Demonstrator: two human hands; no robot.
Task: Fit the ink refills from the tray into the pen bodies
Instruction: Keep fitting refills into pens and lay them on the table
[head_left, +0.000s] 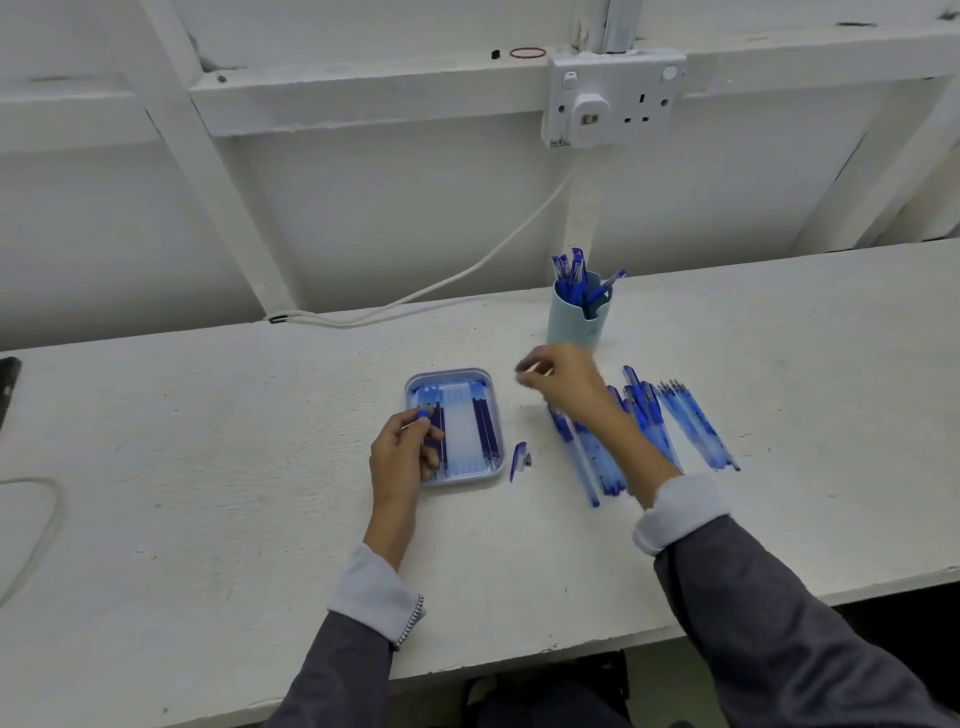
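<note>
A clear blue tray (457, 480) lies mid-table with dark blue ink refills (488, 434) lying lengthwise in it. My left hand (402, 454) rests over the tray's left side and pinches a small blue pen part (425, 413) at its fingertips. Translucent blue pen bodies (693, 428) lie in a fanned pile to the right, and more pens (584, 462) lie partly under my right forearm. My right hand (563, 387) hovers blurred between tray and pile, fingers curled with thumb and forefinger close. Whether it holds anything is unclear.
A pale blue cup (574, 325) holding several blue pens (571, 273) stands behind my right hand. A loose pen cap (519, 460) lies just right of the tray. A white cable (415, 299) runs from the wall socket (613, 98) along the table's back edge.
</note>
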